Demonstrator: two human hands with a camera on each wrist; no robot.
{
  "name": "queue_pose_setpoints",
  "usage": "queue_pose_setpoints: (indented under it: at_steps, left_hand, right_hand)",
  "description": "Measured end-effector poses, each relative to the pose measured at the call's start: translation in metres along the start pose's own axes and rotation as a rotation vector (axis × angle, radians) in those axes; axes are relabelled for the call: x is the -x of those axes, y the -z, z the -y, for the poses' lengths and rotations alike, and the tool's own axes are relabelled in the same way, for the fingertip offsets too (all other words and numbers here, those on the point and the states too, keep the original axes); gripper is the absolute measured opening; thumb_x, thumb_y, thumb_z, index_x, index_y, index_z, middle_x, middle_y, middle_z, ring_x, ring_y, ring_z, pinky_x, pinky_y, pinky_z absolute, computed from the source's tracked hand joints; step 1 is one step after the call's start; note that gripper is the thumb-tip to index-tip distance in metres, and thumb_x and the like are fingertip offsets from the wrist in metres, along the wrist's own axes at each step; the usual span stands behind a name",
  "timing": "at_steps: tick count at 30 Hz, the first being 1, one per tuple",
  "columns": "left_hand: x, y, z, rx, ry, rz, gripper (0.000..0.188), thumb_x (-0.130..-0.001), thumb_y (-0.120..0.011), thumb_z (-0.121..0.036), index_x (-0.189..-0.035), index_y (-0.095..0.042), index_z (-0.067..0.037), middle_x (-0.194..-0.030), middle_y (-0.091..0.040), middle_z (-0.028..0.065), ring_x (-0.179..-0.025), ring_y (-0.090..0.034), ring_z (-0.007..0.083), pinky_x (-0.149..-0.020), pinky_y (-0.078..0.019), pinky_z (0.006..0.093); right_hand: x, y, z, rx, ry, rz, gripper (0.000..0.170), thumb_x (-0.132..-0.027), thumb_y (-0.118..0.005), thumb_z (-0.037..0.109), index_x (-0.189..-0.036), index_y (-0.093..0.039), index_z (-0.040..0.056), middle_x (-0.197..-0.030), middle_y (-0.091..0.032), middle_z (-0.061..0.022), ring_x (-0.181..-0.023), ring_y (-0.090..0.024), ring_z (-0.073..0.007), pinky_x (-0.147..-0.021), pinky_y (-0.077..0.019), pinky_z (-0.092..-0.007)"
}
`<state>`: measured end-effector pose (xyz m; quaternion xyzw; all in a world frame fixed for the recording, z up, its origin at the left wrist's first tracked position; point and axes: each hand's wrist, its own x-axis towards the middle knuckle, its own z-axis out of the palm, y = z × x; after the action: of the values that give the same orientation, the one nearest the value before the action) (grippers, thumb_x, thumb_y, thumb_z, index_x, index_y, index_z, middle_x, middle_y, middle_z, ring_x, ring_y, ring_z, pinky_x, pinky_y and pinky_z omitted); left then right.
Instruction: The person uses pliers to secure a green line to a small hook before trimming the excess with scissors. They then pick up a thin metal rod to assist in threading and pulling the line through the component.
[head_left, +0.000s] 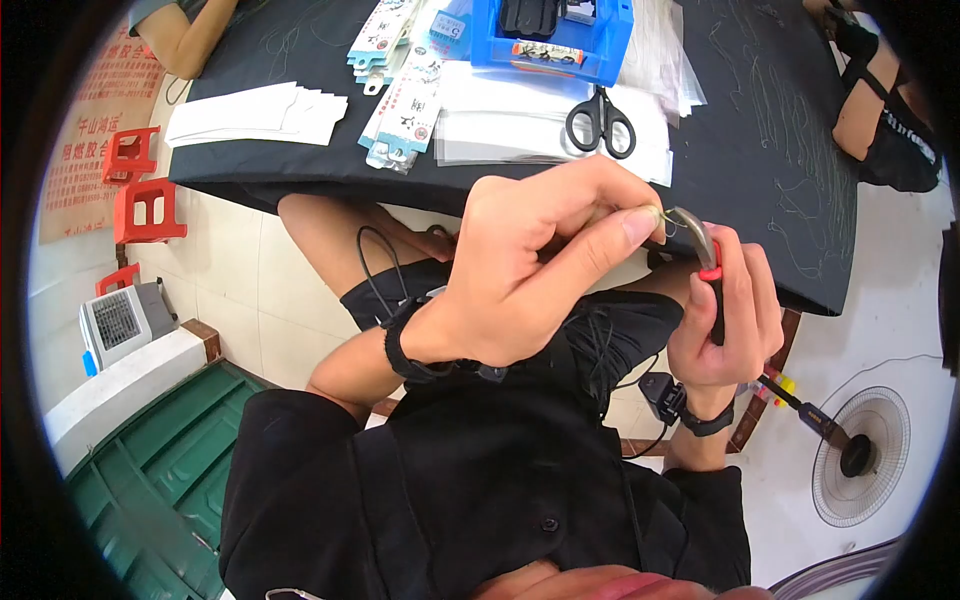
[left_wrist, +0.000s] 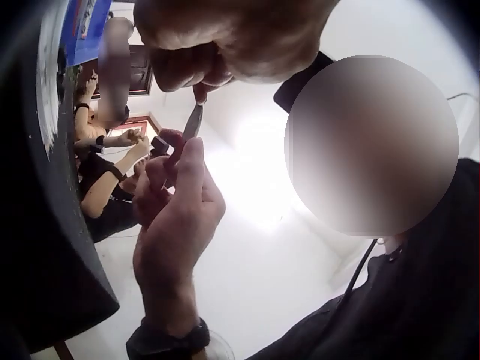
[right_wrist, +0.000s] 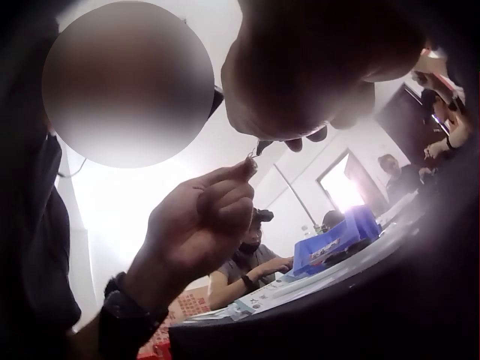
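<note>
My left hand (head_left: 530, 265) pinches a thin, pale-green line (head_left: 668, 217) between thumb and forefinger, above the near edge of the table. Close beside it, my right hand (head_left: 735, 310) grips a small hand tool (head_left: 697, 236) with a curved metal tip and a red and black handle, its fingers wrapped round the handle. The tip overlaps the line right at the left fingertips. In the left wrist view, the tool's metal tip (left_wrist: 194, 121) points up to the left fingers. The right wrist view shows the left hand (right_wrist: 199, 221) pinching, with a fine strand at its fingertips.
On the black tablecloth (head_left: 745, 150) lie black scissors (head_left: 600, 125), printed packets (head_left: 405, 115), white cards (head_left: 255, 115) and a blue bin (head_left: 605, 45). Loose threads lie on the right side. Other people's arms rest at the far corners. A fan (head_left: 862, 457) stands at right.
</note>
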<state>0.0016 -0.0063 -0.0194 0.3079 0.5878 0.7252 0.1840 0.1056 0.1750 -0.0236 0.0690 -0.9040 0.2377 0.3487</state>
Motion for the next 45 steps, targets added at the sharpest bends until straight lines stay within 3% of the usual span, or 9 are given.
queue_pose_setpoints:
  at_steps: [10,12,15,25,31,34,39,42,45]
  left_hand:
    - [0.006,-0.003,0.002,-0.370,-0.246,-0.075,0.011,-0.098,-0.059,0.003,-0.102,-0.068,0.006,-0.070,-0.067,0.0020,-0.058,-0.053,0.0010,-0.054,-0.0401,0.0180]
    - [0.006,0.001,0.005,-0.321,-0.134,-0.092,0.010,-0.098,-0.059,0.001,-0.101,-0.068,0.006,-0.068,-0.063,-0.0006,-0.054,-0.048,0.0011,-0.052,-0.0358,0.0181]
    - [0.008,0.001,0.015,-0.126,-0.060,-0.114,0.011,-0.100,-0.057,0.000,-0.104,-0.065,0.007,-0.065,-0.055,-0.0030,-0.052,-0.041,0.0007,-0.050,-0.0299,0.0198]
    - [0.008,0.011,0.020,0.376,0.166,-0.166,0.016,-0.106,-0.051,-0.008,-0.106,-0.058,0.006,-0.057,-0.033,-0.0096,-0.048,-0.022,0.0002,-0.047,-0.0180,0.0240]
    - [0.008,0.011,0.022,0.269,0.144,-0.190,0.014,-0.105,-0.053,-0.007,-0.107,-0.059,0.005,-0.058,-0.040,-0.0085,-0.049,-0.026,-0.0005,-0.047,-0.0192,0.0234]
    - [0.010,0.012,0.015,0.118,0.134,-0.181,0.011,-0.104,-0.055,-0.004,-0.107,-0.061,0.005,-0.064,-0.050,-0.0059,-0.053,-0.034,-0.0013,-0.050,-0.0242,0.0207]
    - [0.014,0.015,0.017,-0.140,0.026,-0.105,0.008,-0.100,-0.058,0.001,-0.104,-0.064,0.005,-0.073,-0.059,-0.0027,-0.061,-0.042,-0.0021,-0.055,-0.0311,0.0172]
    - [0.015,0.015,0.017,-0.133,0.075,-0.053,0.008,-0.100,-0.058,0.000,-0.103,-0.063,0.005,-0.072,-0.059,-0.0029,-0.061,-0.042,-0.0024,-0.054,-0.0317,0.0177]
    - [0.016,0.012,0.020,-0.044,0.051,-0.104,0.005,-0.096,-0.064,-0.004,-0.096,-0.067,0.000,-0.051,-0.043,-0.0048,-0.049,-0.032,0.0000,-0.048,-0.0208,0.0240]
  right_hand:
    - [-0.003,0.009,-0.022,0.279,-0.210,-0.183,0.022,-0.095,-0.061,0.001,-0.111,-0.066,-0.0129,-0.086,-0.066,-0.0178,-0.068,-0.060,-0.0253,-0.062,-0.0489,-0.0330]
    - [-0.005,0.008,-0.023,0.253,-0.226,-0.178,0.021,-0.096,-0.061,0.001,-0.112,-0.067,-0.0109,-0.085,-0.065,-0.0166,-0.068,-0.061,-0.0244,-0.063,-0.0487,-0.0322]
    - [-0.008,0.000,-0.016,0.247,-0.451,0.075,0.019,-0.095,-0.066,0.009,-0.111,-0.069,-0.0011,-0.087,-0.061,-0.0132,-0.073,-0.062,-0.0273,-0.069,-0.0495,-0.0339]
    - [0.002,-0.033,-0.048,0.361,-0.397,0.234,0.033,-0.095,-0.064,0.010,-0.128,-0.059,0.0094,-0.108,-0.053,-0.0101,-0.105,-0.054,-0.0292,-0.089,-0.0410,-0.0430]
    - [0.006,-0.041,-0.052,0.394,-0.391,0.263,0.038,-0.096,-0.063,0.010,-0.132,-0.056,0.0111,-0.112,-0.051,-0.0112,-0.109,-0.050,-0.0300,-0.091,-0.0395,-0.0434]
    - [-0.005,-0.036,-0.037,0.475,-0.345,0.173,0.029,-0.094,-0.065,0.007,-0.122,-0.063,0.0092,-0.109,-0.054,-0.0110,-0.104,-0.054,-0.0289,-0.090,-0.0422,-0.0409]
    - [-0.028,-0.026,-0.001,-0.345,-0.210,-0.041,0.018,-0.079,-0.076,-0.006,-0.095,-0.074,0.0011,-0.091,-0.066,-0.0097,-0.085,-0.063,-0.0221,-0.074,-0.0483,-0.0305]
    - [-0.035,-0.026,0.001,-0.435,-0.160,0.000,0.023,-0.076,-0.079,-0.006,-0.097,-0.074,-0.0007,-0.088,-0.069,-0.0099,-0.081,-0.063,-0.0197,-0.070,-0.0478,-0.0280]
    - [-0.039,-0.027,-0.001,-0.487,-0.151,0.072,0.020,-0.075,-0.079,-0.004,-0.094,-0.075,-0.0002,-0.086,-0.068,-0.0093,-0.077,-0.063,-0.0191,-0.067,-0.0475,-0.0275]
